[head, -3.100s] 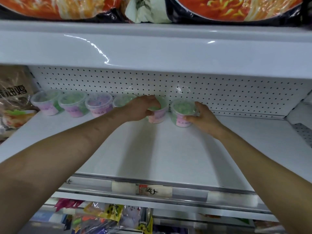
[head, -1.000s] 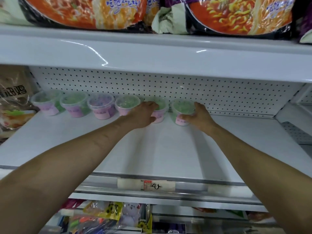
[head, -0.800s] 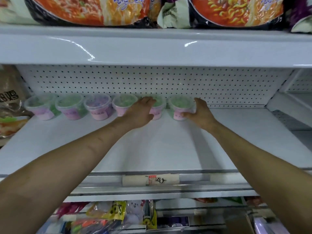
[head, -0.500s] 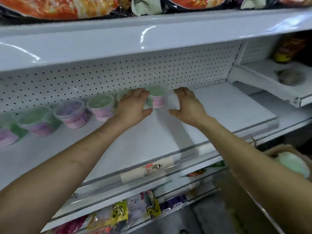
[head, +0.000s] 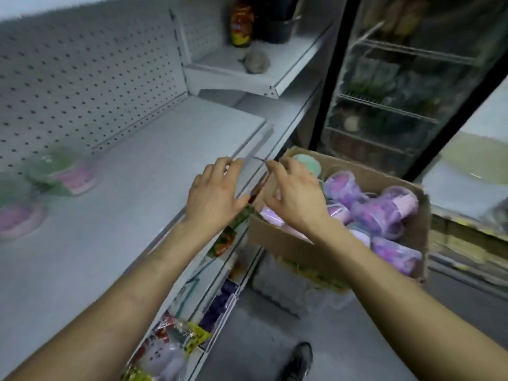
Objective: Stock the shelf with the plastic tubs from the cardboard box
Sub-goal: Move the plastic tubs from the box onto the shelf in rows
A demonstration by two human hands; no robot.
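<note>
1. Hovering with fingers spread and holding nothing, the left hand (head: 217, 193) is over the front lip of the shelf (head: 123, 215). The right hand (head: 298, 196), equally open, is over the near-left corner of the cardboard box (head: 277, 240). Neither touches a tub.
2. The plastic tubs (head: 376, 213) lie jumbled in the box at 3 o'clock, several on their sides. Most are purple, and one green-topped tub sits at the far corner. Two placed tubs (head: 66, 171), blurred, stand near the back of the shelf at 9 o'clock.
3. The pile is loose, so drawing one tub from underneath could set its neighbours rolling. A smooth clear lid gripped from above might slip or pop off.
4. What carries the box is hidden. If it is only perched there, pressing on its near wall could tip it and spill the tubs onto the floor (head: 261, 339).
5. The shelf is white, flat and smooth, backed by a white pegboard (head: 82, 78) at 11 o'clock.
6. A glass-door cooler (head: 384, 105) stands at 1 o'clock and a bottle (head: 241, 26) sits on a higher shelf at 12. Bright packets (head: 170, 339) fill lower shelves at 7, and a dark shoe (head: 298, 361) shows at 6.
</note>
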